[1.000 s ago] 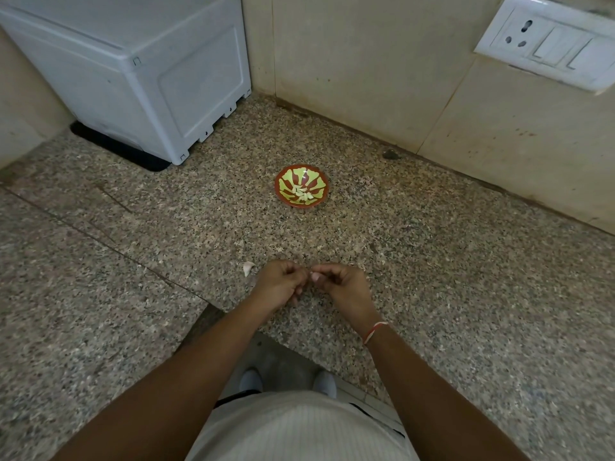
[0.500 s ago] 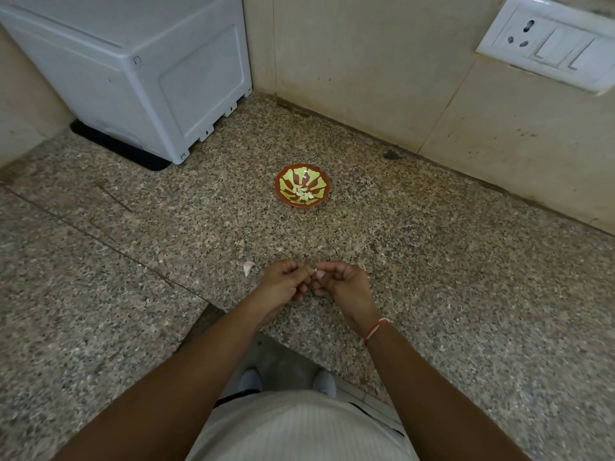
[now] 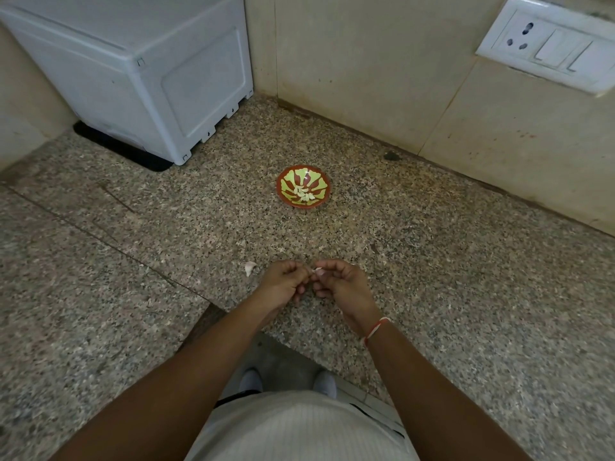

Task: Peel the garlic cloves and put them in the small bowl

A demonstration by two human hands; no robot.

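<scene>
A small red and green patterned bowl point(image 3: 320, 190) stands on the granite counter and holds several peeled pale garlic cloves point(image 3: 303, 195). Nearer to me, my left hand point(image 3: 282, 283) and my right hand point(image 3: 342, 283) meet with curled fingers over the counter. Between their fingertips they pinch one small whitish garlic clove point(image 3: 317, 270), mostly hidden by the fingers. Another pale garlic piece point(image 3: 249, 268) lies on the counter just left of my left hand.
A white appliance point(image 3: 139, 71) fills the back left corner of the speckled counter point(image 3: 466, 277). Tiled walls close the back, with a switch and socket plate point(image 3: 552, 44) at the upper right. The counter's front edge runs just below my wrists.
Both hands have stayed together on the clove and shifted very slightly away from me. The fingers have worked a little on it; the bowl and loose piece have not moved.
</scene>
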